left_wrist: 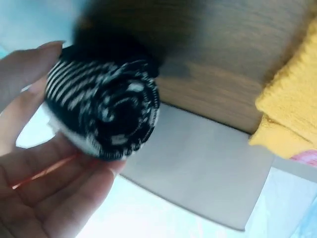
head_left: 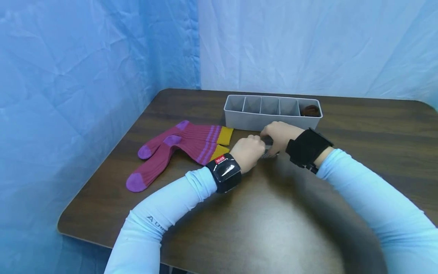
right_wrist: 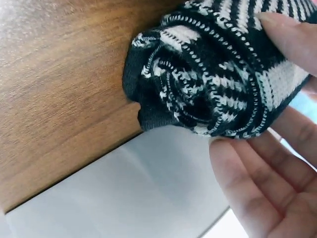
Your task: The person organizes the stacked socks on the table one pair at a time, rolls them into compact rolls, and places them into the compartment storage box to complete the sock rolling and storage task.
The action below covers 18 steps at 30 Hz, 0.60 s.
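A black and white patterned sock roll [left_wrist: 119, 106] is held between both hands over the table, just in front of the grey box. My left hand [head_left: 248, 153] grips one end, thumb above and fingers beneath. At the other end, my right hand [head_left: 281, 135] pinches the roll [right_wrist: 208, 84] between thumb and fingers. Spiral layers show at both ends, and a dark loose edge sticks out in the right wrist view. From the head view the hands cover most of the roll. Whether it is one sock or a pair, I cannot tell.
Beyond the hands stands a grey divided box [head_left: 270, 121], with a dark brown rolled item [head_left: 310, 110] in its rightmost compartment. Two maroon socks [head_left: 191, 139] with purple toes and yellow cuffs lie flat at the left. Blue sheets [head_left: 102, 76] hang behind the brown table [head_left: 273, 220].
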Each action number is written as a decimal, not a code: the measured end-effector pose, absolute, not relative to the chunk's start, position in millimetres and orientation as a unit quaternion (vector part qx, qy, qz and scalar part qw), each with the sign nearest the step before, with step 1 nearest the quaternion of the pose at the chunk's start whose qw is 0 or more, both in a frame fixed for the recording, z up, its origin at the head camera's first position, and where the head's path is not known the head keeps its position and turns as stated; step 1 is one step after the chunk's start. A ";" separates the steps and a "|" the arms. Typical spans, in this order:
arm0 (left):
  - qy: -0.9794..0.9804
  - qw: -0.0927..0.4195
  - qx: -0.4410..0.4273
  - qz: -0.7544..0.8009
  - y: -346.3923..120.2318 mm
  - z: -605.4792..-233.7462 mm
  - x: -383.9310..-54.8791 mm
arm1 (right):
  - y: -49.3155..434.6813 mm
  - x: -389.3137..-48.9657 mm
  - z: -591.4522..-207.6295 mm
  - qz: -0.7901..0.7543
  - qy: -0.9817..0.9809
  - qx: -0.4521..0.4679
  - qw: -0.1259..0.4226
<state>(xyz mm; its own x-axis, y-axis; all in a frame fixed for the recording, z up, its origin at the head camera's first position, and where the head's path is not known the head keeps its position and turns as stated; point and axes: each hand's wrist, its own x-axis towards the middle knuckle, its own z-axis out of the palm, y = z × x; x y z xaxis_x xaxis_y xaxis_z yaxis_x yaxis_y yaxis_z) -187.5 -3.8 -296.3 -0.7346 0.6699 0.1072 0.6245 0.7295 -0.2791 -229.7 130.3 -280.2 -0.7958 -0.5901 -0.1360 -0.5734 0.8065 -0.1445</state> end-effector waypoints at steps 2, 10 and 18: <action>-0.924 0.108 -0.347 0.120 -0.2 -298.8 -190.7 | 131.2 -230.5 -281.0 -0.056 0.946 -0.306 0.088; -0.918 0.116 -0.354 0.139 11.9 -302.7 -207.4 | 134.4 -227.2 -291.2 -0.054 0.952 -0.295 0.067; -0.925 0.091 -0.339 0.147 16.1 -303.5 -207.7 | 132.7 -227.7 -297.2 -0.080 0.956 -0.273 0.075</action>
<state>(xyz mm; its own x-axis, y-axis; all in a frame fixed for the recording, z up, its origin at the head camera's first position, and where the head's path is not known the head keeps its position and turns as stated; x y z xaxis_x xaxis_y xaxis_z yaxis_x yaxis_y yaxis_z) -207.7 16.1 -303.5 -0.7538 0.6535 0.0690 0.5999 0.7272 -0.3336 -227.7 132.7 -297.2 -0.8399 -0.5335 -0.0995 -0.5096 0.8383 -0.1938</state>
